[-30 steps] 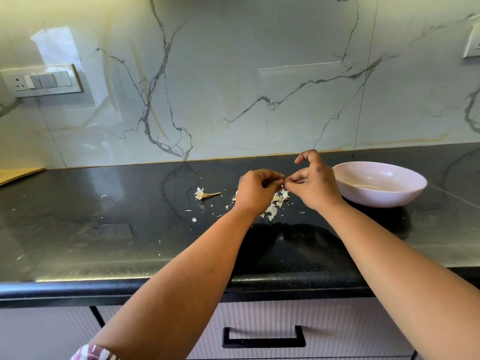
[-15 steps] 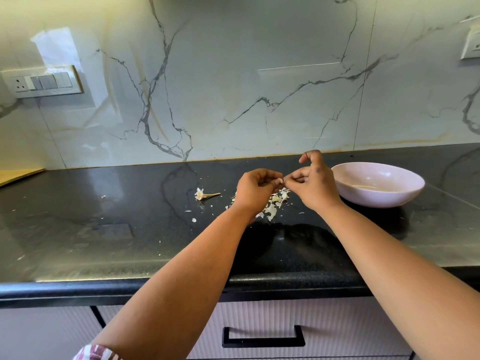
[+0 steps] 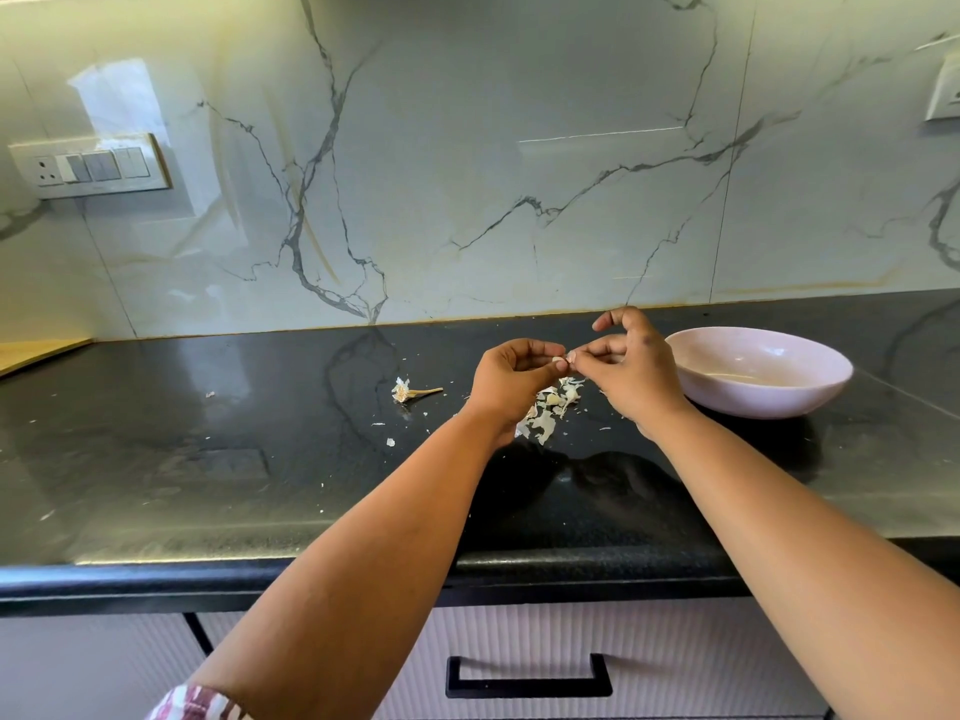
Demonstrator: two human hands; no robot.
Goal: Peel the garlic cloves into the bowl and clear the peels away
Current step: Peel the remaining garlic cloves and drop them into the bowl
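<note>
My left hand (image 3: 511, 379) and my right hand (image 3: 631, 374) meet above the black counter, fingertips together. Between them they pinch a small pale garlic clove (image 3: 560, 361), mostly hidden by the fingers. Right under the hands lies a heap of white garlic peels (image 3: 550, 407). A pale pink bowl (image 3: 810, 392) stands just right of my right hand; whether it holds cloves I cannot tell. A dry garlic stem with its root end (image 3: 410, 392) lies left of my left hand.
Small peel flakes (image 3: 389, 441) are scattered over the black counter (image 3: 208, 459) in front of the stem. A marble backsplash rises behind, with a switch plate (image 3: 88, 166) at the left. Below the counter's front edge is a drawer with a black handle (image 3: 527, 678).
The hands have stayed at the same spot over the peel heap. My right hand's fingers have shifted slightly at the clove; the bowl and stem have not moved.
</note>
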